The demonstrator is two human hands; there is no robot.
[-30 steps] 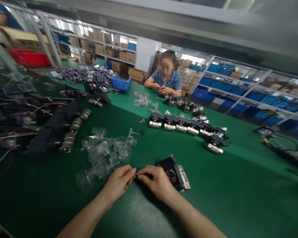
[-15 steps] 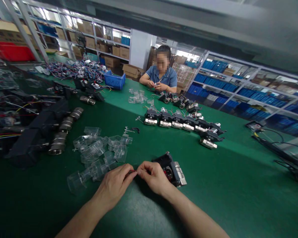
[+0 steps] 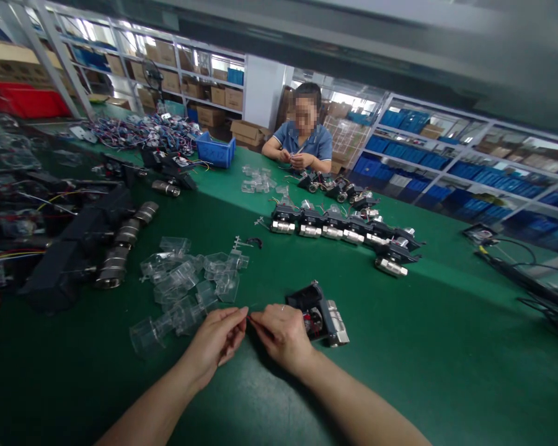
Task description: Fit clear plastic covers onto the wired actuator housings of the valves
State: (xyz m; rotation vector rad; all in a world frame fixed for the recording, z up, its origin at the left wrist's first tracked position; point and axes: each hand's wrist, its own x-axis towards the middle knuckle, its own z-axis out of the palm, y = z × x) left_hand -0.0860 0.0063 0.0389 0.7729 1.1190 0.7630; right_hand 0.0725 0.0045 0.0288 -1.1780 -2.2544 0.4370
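My left hand (image 3: 217, 342) is closed in a pinch over the green bench, thumb and forefinger together. Almost touching it, fingertip to fingertip, my right hand (image 3: 283, 337) pinches too, with its back turned up. Whatever lies between the fingertips is too small to make out. Just right of my right hand rests a valve unit, a black housing (image 3: 305, 297) with red wires inside and a silver metal valve body (image 3: 338, 323) along its side. Left of my left hand lie clear plastic covers (image 3: 179, 282) in a loose heap.
Several valve units (image 3: 332, 226) stand in a row farther back. Black housings with metal valves (image 3: 111, 266) crowd the left side. A blue bin (image 3: 216, 152) and a wire pile (image 3: 139, 133) sit behind. Across the bench (image 3: 428, 347), a co-worker (image 3: 323, 145) handles small parts. Cables (image 3: 521, 272) lie right.
My left hand has turned, its thumb now on top and its other fingers curled below. My right hand has rolled knuckles-up and shifted slightly left. The valve unit stays put.
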